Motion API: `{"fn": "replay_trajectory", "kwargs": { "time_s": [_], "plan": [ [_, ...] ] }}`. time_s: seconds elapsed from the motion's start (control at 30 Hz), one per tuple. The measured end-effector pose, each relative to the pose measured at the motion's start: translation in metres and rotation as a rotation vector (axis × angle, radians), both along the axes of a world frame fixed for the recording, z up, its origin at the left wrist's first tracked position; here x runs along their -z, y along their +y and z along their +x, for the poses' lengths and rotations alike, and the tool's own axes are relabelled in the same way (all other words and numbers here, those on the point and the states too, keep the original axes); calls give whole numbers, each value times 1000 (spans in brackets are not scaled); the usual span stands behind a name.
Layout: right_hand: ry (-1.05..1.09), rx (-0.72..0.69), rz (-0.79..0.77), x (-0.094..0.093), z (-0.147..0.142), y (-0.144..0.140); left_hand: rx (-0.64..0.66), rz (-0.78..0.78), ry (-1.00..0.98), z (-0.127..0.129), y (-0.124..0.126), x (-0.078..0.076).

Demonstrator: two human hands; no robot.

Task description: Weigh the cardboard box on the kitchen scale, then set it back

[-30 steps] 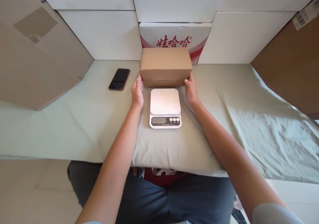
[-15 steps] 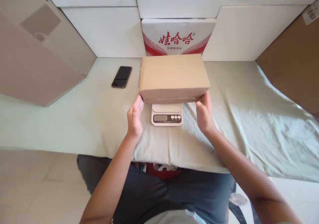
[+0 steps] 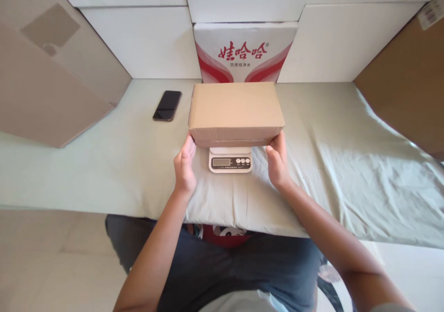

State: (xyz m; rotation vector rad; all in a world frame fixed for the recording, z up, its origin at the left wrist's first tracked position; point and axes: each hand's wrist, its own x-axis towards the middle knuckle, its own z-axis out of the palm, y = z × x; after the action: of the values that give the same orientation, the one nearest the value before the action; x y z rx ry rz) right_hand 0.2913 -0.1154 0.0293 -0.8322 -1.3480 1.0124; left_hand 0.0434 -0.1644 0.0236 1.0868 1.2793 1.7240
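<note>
A brown cardboard box (image 3: pixel 236 106) is held between my two hands, over a small white kitchen scale (image 3: pixel 230 163). My left hand (image 3: pixel 185 166) grips the box's near left corner, with its fingertips hidden beneath. At the near right corner, my right hand (image 3: pixel 277 160) holds the box, its thumb along the front and its other fingers partly out of sight. The scale's display and round buttons show in front of the box, while most of its platform is covered. Whether the box rests on the platform or hangs just above it, I cannot tell.
A black phone (image 3: pixel 167 105) lies on the pale green cloth (image 3: pixel 114 173) to the left. Behind stands a white and red carton (image 3: pixel 244 51) against white panels (image 3: pixel 138 44). Large cardboard boxes flank both sides, one at left (image 3: pixel 52 81) and one at right (image 3: pixel 409 81).
The cardboard box has come slightly down and to the left in both my hands, showing more of the red carton behind it. The whole view has also shifted a little.
</note>
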Motion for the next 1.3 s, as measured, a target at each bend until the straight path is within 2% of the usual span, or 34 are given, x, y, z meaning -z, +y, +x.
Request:
{"fn": "replay_trajectory", "kwargs": {
  "time_s": [0.23,0.5,0.7,0.87,1.0,1.3],
  "plan": [
    [-11,8,-9,1,2,0,2,-4,12,-1,1,-1],
    [-31,15,12,3,4,2,10,62,6,-2,0,1],
    [37,207,16,10,23,13,-25,104,58,-28,18,-5],
    [125,257,-71,15,27,20,-43,92,55,-44,39,13],
    [143,272,-114,19,25,21,-50,100,-19,-45,43,26],
    [100,287,-122,25,27,23,-52,101,54,-47,39,28]
  ]
}}
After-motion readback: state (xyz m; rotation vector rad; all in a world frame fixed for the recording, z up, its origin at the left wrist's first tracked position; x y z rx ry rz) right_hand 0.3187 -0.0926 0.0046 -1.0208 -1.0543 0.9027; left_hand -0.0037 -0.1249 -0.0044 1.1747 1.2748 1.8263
